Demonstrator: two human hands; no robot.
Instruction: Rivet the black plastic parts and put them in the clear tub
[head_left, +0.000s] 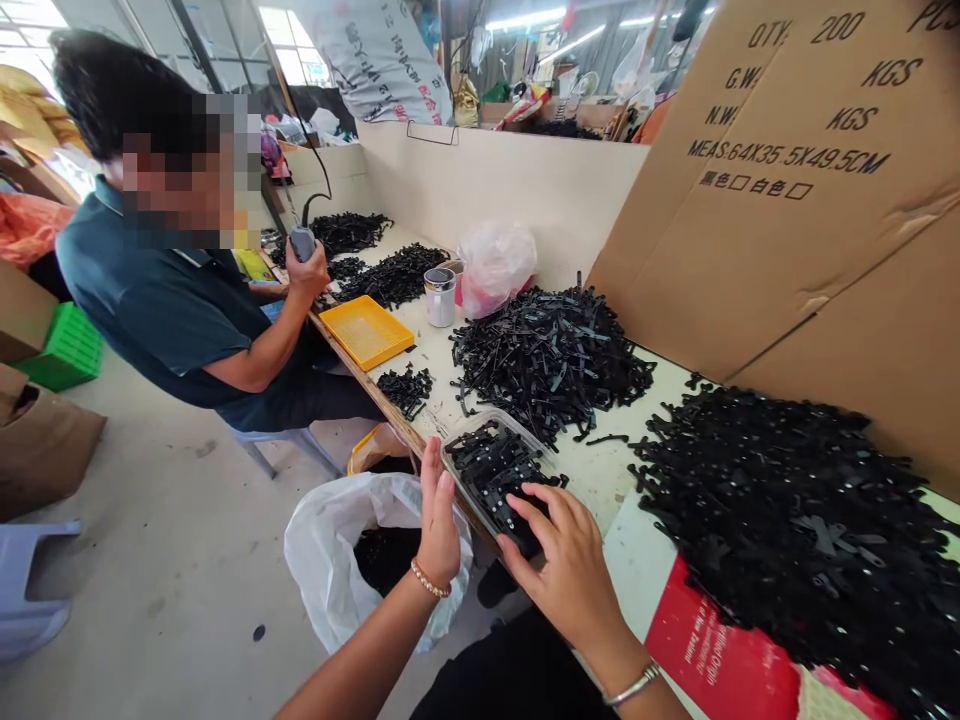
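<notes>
A clear plastic tub (517,421) stands at the table's front edge, filled with small flat black parts (491,462). My left hand (439,525) is upright at the tub's near left side, fingers stretched out and holding nothing. Over the tub's near right end is my right hand (566,560), its fingers apart and bent, with fingertips at the black parts. No part shows lifted in its fingers. Behind the tub rises a big pile of similar black parts (551,350). Another large pile (795,490) lies to the right, partly over a red and white sheet (705,640).
Below the table edge is a white sack (322,540) with black contents. A yellow tray (367,332), a white cup (440,298) and a plastic bag (499,265) stand farther left. A seated co-worker (172,300) holds a grey tool (302,243). Cardboard (787,250) walls the right side.
</notes>
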